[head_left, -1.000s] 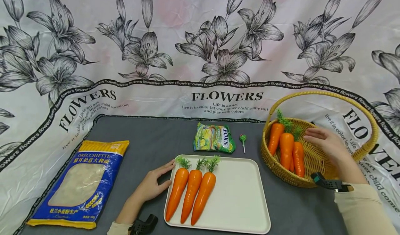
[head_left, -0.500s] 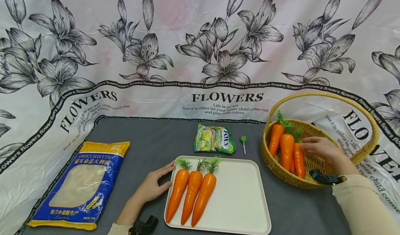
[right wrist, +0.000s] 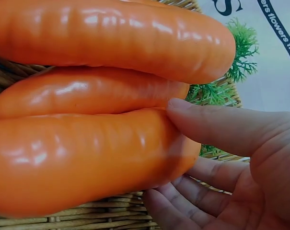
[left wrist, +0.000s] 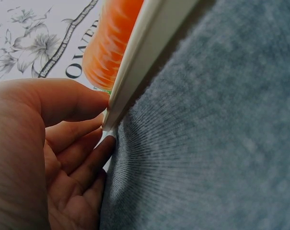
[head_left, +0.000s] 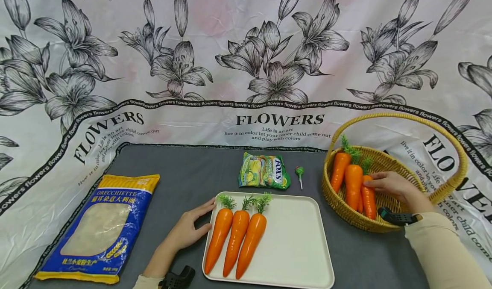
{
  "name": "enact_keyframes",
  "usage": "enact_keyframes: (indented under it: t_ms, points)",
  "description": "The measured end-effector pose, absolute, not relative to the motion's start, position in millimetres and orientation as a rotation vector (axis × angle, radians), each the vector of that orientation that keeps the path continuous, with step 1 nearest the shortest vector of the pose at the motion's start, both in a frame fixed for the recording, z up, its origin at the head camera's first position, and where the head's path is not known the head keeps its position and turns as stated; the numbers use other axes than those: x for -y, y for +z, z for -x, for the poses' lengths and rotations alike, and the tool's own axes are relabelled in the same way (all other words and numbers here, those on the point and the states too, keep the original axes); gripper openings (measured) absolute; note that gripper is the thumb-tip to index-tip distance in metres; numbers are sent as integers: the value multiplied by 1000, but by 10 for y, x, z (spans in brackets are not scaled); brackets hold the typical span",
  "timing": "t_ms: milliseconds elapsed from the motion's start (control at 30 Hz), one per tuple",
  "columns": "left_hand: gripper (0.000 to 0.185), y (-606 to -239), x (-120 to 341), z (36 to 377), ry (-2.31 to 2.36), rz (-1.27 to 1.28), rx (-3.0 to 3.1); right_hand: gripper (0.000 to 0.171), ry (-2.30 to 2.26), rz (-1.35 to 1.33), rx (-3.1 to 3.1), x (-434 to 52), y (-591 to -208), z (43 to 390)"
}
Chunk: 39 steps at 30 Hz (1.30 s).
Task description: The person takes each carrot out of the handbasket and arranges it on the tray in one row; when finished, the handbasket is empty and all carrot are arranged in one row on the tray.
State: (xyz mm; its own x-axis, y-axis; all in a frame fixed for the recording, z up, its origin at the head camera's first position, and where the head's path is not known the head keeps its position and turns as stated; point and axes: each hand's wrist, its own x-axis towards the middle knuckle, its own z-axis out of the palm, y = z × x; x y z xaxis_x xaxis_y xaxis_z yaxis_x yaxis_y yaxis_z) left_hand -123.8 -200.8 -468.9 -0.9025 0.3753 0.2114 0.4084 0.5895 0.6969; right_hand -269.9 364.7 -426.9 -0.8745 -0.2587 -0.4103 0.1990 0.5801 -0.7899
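Left of the tray (head_left: 293, 242), a pasta bag (head_left: 96, 229) lies on the surface (head_left: 188, 173). At the tray's left edge, the left hand (head_left: 187, 229) touches the rim, its fingers loosely extended. Three carrots (head_left: 235, 240) lie on the tray's left part; beyond it are a candy bag (head_left: 261, 170) and a lollipop (head_left: 300, 171). Right of the tray stands the basket (head_left: 340, 212), where the right hand (head_left: 396, 188) pinches the rightmost carrot (head_left: 369, 202) between thumb and fingers. Gripping that carrot seems the step in hand; the next move probably calls for lifting it clear of the neighbouring carrots (head_left: 352, 184).
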Motion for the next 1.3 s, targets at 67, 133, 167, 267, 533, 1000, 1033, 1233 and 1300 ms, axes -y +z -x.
enact_keyframes:
  t_ms: [67, 133, 167, 267, 533, 1000, 1033, 1233, 1300]
  points:
    - [46, -4689, 2008, 1236, -1234, 678, 2761, 69, -1243, 44, -2317, -3647, -4272, 2699]
    - [46, -4691, 2008, 1236, -1252, 673, 2756, 70, -1241, 40, -2311, -3650, -4275, 2697]
    - [46, -4689, 2008, 1235, -1257, 672, 2754, 71, -1243, 41, -2309, -3651, -4276, 2695]
    - [47, -4687, 2008, 1236, -1259, 668, 2758, 69, -1283, 15, -2300, -3658, -4286, 2689]
    - [49, -4987, 2107, 1354, -1226, 670, 2770, 70, -1371, -37, -2291, -3701, -4261, 2661]
    - [49, -5042, 2118, 1368, -1206, 653, 2773, 82, -1330, -64, -2511, -3757, -4099, 2562]
    - [49, -5042, 2117, 1368, -1207, 652, 2775, 83, -1359, -67, -2512, -3757, -4080, 2551]
    - [49, -5030, 2112, 1361, -1205, 662, 2757, 43, -1726, -31, -2384, -3777, -3934, 2469]
    - [49, -5029, 2115, 1361, -1206, 661, 2757, 30, -1769, -3, -2378, -3777, -3881, 2442]
